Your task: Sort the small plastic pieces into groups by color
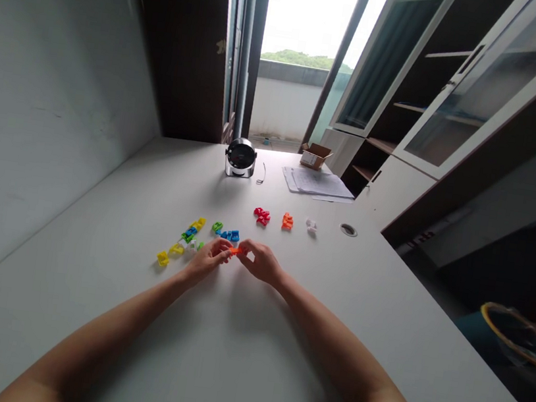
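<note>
Over the white surface (93,236), what is held?

A small orange piece (236,250), pinched between left hand (207,258) and right hand (262,261), both grips closed; coloured plastic pieces (228,235) lie in clusters beyond it.
</note>
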`<state>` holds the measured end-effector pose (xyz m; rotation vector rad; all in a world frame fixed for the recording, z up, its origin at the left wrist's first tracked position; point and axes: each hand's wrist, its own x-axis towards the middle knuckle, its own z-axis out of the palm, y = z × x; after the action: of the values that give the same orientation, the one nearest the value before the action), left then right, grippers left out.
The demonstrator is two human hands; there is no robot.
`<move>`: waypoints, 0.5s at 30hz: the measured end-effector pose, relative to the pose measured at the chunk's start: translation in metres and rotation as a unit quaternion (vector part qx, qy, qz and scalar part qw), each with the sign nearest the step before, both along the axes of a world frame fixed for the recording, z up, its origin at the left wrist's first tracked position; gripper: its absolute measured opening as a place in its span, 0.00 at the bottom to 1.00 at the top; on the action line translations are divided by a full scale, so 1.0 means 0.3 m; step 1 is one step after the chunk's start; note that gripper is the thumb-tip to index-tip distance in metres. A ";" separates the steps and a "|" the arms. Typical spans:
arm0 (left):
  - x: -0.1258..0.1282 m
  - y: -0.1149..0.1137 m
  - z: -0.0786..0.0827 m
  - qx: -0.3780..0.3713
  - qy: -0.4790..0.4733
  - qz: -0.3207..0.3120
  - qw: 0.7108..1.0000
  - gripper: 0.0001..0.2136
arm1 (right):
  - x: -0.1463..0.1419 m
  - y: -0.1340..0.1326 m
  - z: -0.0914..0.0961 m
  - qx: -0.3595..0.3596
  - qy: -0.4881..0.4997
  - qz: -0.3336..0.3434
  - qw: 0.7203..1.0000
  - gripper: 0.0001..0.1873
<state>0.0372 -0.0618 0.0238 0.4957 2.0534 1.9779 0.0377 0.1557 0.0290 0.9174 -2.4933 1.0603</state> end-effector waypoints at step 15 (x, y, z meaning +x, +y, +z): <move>0.000 -0.011 0.020 -0.029 0.000 -0.042 0.999 0.20 | -0.011 0.012 -0.014 0.051 -0.003 0.006 0.999 0.15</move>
<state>0.0373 -0.0650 0.0299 0.5593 2.0488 1.8649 0.0342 0.1593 0.0247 0.9608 -2.5697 0.9477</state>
